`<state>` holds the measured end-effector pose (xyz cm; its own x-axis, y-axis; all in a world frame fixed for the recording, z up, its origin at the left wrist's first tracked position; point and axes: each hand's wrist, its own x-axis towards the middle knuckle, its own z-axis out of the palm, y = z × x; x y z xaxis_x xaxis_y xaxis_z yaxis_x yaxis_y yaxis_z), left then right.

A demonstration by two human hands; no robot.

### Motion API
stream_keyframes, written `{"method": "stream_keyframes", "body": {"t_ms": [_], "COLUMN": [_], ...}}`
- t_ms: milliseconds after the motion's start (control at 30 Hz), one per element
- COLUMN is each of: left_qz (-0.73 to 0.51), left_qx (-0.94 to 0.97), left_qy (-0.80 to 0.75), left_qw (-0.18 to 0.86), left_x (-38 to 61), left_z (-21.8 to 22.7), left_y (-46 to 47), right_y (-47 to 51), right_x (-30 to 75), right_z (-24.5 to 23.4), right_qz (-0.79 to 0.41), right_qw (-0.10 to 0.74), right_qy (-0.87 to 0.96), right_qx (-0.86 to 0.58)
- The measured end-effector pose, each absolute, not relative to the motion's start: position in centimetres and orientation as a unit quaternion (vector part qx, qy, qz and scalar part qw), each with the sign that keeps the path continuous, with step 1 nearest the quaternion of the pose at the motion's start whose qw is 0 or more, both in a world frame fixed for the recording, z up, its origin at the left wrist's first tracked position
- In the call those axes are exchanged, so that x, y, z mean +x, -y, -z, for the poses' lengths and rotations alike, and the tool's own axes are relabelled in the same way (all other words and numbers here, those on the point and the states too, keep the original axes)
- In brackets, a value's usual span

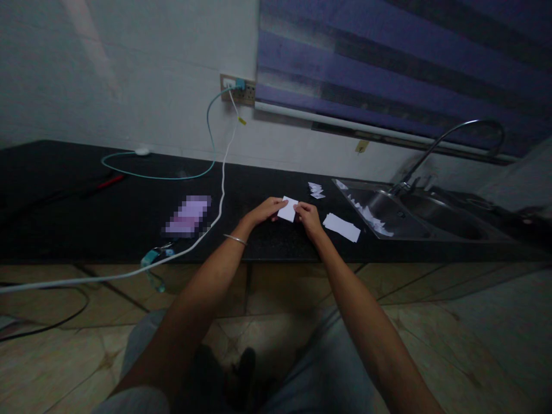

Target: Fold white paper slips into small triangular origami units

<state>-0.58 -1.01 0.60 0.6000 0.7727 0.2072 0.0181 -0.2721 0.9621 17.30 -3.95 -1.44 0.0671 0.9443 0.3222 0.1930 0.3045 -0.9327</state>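
a curved silver metal faucet (425, 158) stands at a steel double-bowl sink (397, 207), below a striped purple blind (388, 63). a long white cable (223, 190) crosses the black desk (259, 179).

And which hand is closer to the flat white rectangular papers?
Right. The right hand is just left of the papers; the left hand is farther away, across the small square white paper both hold.

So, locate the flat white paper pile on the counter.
Right of centre in the head view, the flat paper pile lies between the right hand and the sink.
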Motion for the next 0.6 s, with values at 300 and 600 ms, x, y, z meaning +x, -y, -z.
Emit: {"method": "stream_keyframes", "body": {"t_ms": [300,600], "left_qz": [-0.405,-0.436], "left_qx": [0.635,0.604], "left_qy": [-0.246,-0.29], "left_qw": [0.61,0.601], "left_x": [-1.1,-1.4], "left_z": [-1.3,-1.2], "left_y": [1.0,0.7], "right_y": [4.2,4.9], "right_x": [17.0,16.5], "right_z": [1.2,0.6], "right_qz": [-0.356,-0.379], "right_qw": [0.562,0.586], "right_qy": [0.575,0.557], "right_qx": [-0.477,-0.451]}}
